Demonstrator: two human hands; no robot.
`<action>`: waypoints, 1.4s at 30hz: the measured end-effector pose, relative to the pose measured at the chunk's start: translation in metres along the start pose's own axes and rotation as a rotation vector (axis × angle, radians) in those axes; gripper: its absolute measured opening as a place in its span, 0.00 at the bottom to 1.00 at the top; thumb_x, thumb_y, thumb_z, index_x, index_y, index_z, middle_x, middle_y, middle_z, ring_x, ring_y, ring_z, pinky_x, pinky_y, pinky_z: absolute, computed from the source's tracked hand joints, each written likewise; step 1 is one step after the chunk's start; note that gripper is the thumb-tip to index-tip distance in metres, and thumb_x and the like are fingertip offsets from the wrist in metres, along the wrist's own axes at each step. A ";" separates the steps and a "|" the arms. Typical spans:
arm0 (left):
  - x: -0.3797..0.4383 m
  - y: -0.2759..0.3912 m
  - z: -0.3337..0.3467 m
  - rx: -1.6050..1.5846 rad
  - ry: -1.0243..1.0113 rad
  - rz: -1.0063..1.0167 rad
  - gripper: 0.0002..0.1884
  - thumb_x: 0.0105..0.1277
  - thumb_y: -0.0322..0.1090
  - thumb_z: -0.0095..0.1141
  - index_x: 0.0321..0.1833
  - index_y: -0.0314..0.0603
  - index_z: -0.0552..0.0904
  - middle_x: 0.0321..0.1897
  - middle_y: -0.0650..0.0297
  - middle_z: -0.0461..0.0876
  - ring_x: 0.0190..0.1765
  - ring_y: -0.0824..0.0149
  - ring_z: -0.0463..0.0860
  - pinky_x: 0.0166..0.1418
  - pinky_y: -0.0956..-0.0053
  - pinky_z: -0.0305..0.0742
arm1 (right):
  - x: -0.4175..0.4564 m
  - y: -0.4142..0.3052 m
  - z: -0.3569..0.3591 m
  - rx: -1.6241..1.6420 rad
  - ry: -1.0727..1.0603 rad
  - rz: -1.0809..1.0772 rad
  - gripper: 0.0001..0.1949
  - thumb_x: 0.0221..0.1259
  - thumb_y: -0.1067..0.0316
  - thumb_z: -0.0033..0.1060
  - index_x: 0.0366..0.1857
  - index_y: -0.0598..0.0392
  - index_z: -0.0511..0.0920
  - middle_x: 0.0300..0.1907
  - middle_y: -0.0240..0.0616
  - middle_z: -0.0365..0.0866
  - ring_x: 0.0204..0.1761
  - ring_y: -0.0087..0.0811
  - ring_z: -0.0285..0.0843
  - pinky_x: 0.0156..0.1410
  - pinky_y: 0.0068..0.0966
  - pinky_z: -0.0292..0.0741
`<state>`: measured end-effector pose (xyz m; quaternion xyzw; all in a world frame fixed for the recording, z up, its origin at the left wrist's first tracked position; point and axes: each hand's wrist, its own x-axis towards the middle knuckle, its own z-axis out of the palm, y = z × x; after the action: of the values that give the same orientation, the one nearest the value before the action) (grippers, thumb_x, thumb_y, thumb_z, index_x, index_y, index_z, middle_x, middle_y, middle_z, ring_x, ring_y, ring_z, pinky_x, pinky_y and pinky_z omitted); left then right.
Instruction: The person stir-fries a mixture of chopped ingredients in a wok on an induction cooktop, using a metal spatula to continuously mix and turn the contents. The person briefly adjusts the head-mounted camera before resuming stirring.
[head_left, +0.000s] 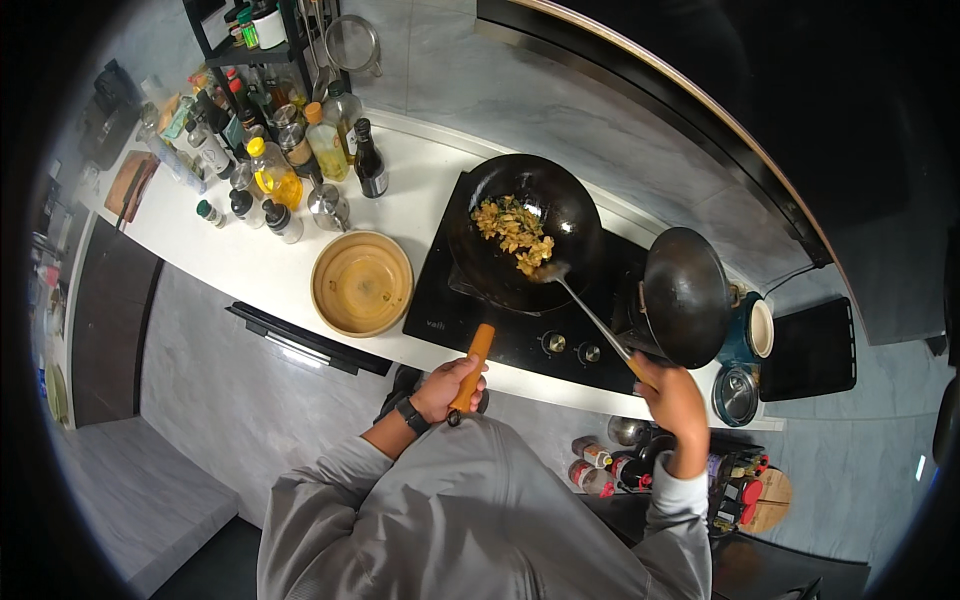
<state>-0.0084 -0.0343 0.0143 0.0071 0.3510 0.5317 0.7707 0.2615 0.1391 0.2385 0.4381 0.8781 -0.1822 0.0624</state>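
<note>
In a dark wok (566, 217) on the black cooktop (469, 326), browned chopped food (510, 229) with bits of green is heaped toward the left side. My left hand (448, 386) is wrapped around an orange-brown wooden handle (478, 352) in front of the wok; where the handle joins is not clear. A metal wok spatula (600, 324) is in my right hand (671, 397), gripped by its wooden end. Its blade rests inside the wok, touching the food's near edge. A wide tan bowl (362, 285), with some residue inside, stands on the counter left of the cooktop.
A second dark rounded pan or lid (684, 292) stands tilted right of the wok. Beyond it are a blue pot (750, 328), a glass lid (736, 395) and a black tray (810, 349). Several bottles, including a dark one (370, 161), crowd the left counter (416, 176). The range hood (675, 105) hangs above.
</note>
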 end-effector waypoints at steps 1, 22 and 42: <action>0.001 0.002 0.000 -0.009 -0.010 -0.006 0.21 0.77 0.51 0.49 0.52 0.37 0.74 0.30 0.63 0.77 0.27 0.69 0.77 0.29 0.72 0.77 | 0.015 0.004 0.018 0.045 0.072 -0.062 0.24 0.53 0.72 0.69 0.57 0.60 0.79 0.49 0.60 0.80 0.52 0.57 0.79 0.56 0.35 0.77; 0.000 0.005 -0.005 0.016 0.002 -0.018 0.21 0.78 0.52 0.46 0.53 0.39 0.74 0.31 0.64 0.76 0.27 0.69 0.76 0.30 0.73 0.76 | 0.042 -0.008 0.051 0.279 0.158 -0.009 0.24 0.55 0.76 0.68 0.58 0.63 0.78 0.48 0.60 0.82 0.48 0.55 0.83 0.55 0.31 0.77; -0.004 0.025 -0.022 0.041 -0.061 -0.091 0.21 0.77 0.53 0.47 0.54 0.39 0.73 0.32 0.64 0.76 0.29 0.68 0.76 0.32 0.71 0.76 | 0.032 -0.104 0.134 1.652 -0.001 0.220 0.25 0.68 0.79 0.55 0.69 0.52 0.69 0.27 0.29 0.72 0.16 0.15 0.59 0.18 0.15 0.57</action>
<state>-0.0419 -0.0351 0.0096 0.0234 0.3380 0.4884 0.8041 0.1525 0.0558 0.1335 0.4263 0.4140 -0.7608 -0.2610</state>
